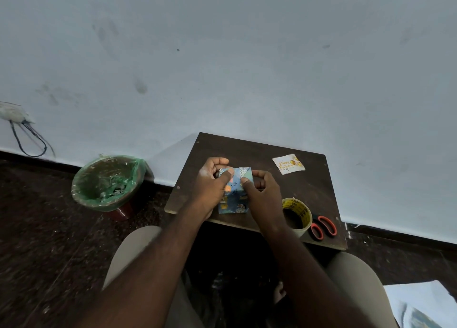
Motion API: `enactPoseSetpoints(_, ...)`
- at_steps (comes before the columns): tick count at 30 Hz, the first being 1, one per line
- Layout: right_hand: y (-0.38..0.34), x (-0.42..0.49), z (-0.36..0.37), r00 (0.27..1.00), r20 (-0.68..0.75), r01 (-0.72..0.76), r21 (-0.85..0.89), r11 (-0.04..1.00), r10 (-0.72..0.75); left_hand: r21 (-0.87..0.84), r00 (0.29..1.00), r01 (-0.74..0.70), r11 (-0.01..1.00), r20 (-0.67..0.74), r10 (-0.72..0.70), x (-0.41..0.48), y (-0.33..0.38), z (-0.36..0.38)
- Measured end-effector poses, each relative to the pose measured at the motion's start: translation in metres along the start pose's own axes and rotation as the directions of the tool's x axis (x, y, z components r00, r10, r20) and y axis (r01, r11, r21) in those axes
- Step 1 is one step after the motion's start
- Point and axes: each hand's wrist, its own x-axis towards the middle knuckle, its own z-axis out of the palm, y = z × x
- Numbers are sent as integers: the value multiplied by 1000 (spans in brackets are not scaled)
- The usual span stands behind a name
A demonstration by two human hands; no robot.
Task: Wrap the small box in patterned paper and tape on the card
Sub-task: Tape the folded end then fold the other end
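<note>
A small box (pixel 235 199) covered in blue patterned paper stands on the dark wooden board (pixel 259 152). My left hand (pixel 212 181) grips its upper left side, thumb on the folded paper at the top. My right hand (pixel 262 189) holds the upper right side, thumb pressing a folded flap on top. A white birthday card (pixel 288 163) with gold print lies flat at the back right of the board, apart from both hands.
A roll of tape (pixel 296 216) with yellow printed core sits just right of my right wrist. Orange-handled scissors (pixel 324 227) lie at the board's front right. A bin (pixel 108 181) with a green liner stands on the floor to the left. More paper (pixel 420 303) lies bottom right.
</note>
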Motion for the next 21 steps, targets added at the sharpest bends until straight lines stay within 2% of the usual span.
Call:
enactPoseSetpoints(3, 5, -2, 1, 1000, -12, 3, -7, 1000, -3, -77, 1000, 15, 997, -17, -17, -2, 1, 0)
enactPoseSetpoints(6, 8, -6, 0, 1000, -10, -1, 31, 1000, 1, -178, 995, 95, 979, 10, -94, -6, 2, -6)
enactPoseSetpoints(10, 10, -10, 1, 999, -47, 6, 42, 999, -4, -64, 988, 105, 992, 122, -97, -11, -4, -11)
enactPoseSetpoints(21, 4, 0, 1, 999, -39, 12, -69, 998, -15, -71, 993, 84, 994, 84, -78, -15, -6, -7)
